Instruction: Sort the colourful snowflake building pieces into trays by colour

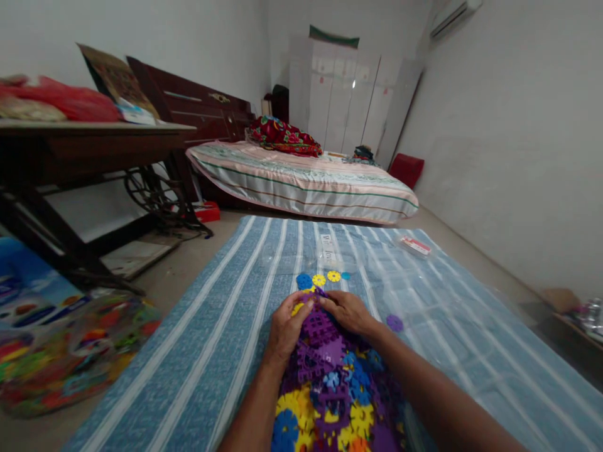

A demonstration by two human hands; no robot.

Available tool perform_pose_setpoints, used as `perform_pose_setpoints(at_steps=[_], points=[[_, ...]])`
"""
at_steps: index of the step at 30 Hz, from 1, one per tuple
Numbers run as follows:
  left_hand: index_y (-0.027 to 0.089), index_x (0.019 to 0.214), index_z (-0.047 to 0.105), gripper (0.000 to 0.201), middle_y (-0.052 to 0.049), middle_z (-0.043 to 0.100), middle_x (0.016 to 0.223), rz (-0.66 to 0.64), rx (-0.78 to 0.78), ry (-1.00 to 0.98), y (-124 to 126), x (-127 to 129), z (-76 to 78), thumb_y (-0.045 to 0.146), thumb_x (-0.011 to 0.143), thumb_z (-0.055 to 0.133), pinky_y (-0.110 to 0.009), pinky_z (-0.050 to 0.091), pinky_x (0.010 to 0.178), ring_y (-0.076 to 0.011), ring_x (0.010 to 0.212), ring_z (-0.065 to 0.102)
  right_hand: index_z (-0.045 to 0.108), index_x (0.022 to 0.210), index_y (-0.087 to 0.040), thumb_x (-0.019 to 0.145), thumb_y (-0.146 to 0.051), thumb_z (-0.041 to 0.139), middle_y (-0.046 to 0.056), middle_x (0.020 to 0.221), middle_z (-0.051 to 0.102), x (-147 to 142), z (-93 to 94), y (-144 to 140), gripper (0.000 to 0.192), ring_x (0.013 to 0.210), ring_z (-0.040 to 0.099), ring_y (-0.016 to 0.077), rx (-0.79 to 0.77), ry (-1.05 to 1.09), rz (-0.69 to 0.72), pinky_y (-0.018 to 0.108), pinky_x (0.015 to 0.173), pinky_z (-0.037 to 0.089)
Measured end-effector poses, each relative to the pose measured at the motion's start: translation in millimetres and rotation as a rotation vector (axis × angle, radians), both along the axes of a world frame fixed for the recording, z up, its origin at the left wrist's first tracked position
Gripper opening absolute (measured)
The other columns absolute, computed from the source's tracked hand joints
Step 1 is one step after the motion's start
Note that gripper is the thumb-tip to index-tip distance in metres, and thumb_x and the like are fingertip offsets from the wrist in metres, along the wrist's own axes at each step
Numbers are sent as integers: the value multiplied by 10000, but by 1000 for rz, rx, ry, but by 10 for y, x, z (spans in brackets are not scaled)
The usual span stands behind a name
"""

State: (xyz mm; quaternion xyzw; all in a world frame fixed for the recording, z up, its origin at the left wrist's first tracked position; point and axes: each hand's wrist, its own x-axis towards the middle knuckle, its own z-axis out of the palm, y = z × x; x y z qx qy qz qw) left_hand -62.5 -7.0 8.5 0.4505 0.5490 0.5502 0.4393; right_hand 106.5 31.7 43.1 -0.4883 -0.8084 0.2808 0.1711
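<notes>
Purple interlocking pieces (319, 326) sit at the far end of a long assembled strip of plastic snowflake-type blocks (330, 402) running from the bottom edge up the striped blue mat (226, 326). Left hand (285, 328) clamps the purple end from the left; right hand (345, 310) presses in from the right, fingers closed on the same section, both hands nearly touching. Looks like a joining step: a piece getting seated at the strip's tip. Next move likely calls for lining slots up and a firm push while the left hand braces. Loose blue and yellow discs (319, 279) lie just beyond the fingertips, one purple disc (394, 322) off to the right. Hidden: the actual joint under the fingers, and the strip's near end is cut off by the frame. Clear packaging (330, 251) farther up the mat is hard to make out.
</notes>
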Motion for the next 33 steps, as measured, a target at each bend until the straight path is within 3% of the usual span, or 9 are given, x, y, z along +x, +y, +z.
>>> perform_pose_setpoints(at_steps=[4,9,12,15,17,19,22,28,33], points=[[192,1078,650,544,-67,712,1095,-21,10,46,28,4,6,538,661,691,-354,482,937,-271,1073,636,648,1153,-201,931,-510,398,54,1088,679,31,112,-341,455,1000,607,222,-71,337,26,338,879,435],[160,1093,642,622,-75,716,1067,-69,-2,34,14,22,56,596,651,679,-348,490,920,-258,1026,652,578,1272,-221,886,-530,478,47,1140,666,53,292,-653,504,1052,596,217,-89,527,10,361,922,446],[151,1103,646,613,-78,714,1073,-95,-9,72,-26,19,87,604,691,643,-354,490,918,-258,1031,647,565,1284,-192,837,-563,527,90,1218,632,324,312,-907,582,1083,591,242,-45,478,-231,360,926,441],[146,1089,665,592,-81,706,1100,-132,14,160,-56,23,133,589,698,647,-369,461,965,-267,1076,625,617,1194,-160,812,-601,510,100,961,695,751,160,-1212,593,890,641,256,-3,299,-576,362,807,465],[149,1070,677,578,-80,699,1120,-173,28,224,-64,42,171,576,680,669,-374,448,984,-270,1084,620,642,1120,-152,799,-627,505,56,721,670,988,-3,-1387,589,709,635,233,-85,214,-664,342,687,461],[147,1057,683,574,-83,695,1124,-206,25,279,-65,70,206,567,665,681,-377,452,981,-272,1071,624,653,1066,-151,779,-650,516,35,652,637,1099,-144,-1500,592,651,617,213,-196,279,-687,315,611,451],[147,1090,675,592,-91,687,1140,-213,8,350,-67,112,241,555,661,681,-384,452,984,-276,1077,622,610,1132,-160,734,-663,567,15,671,618,1021,-208,-1535,643,606,591,180,-382,517,-752,273,509,434],[170,1082,688,580,-80,690,1143,-214,-25,378,-89,168,272,544,639,716,-389,447,998,-279,1088,617,578,1150,-172,685,-556,702,13,725,605,578,-2,-1339,616,607,575,136,-568,839,-857,231,457,466],[145,1104,671,600,-88,683,1162,-291,-88,164,-120,242,281,515,638,743,-357,497,929,-269,1058,634,625,889,-172,667,-562,723,-31,613,536,331,-6,-1105,459,508,502,92,-659,966,-743,220,440,457]])
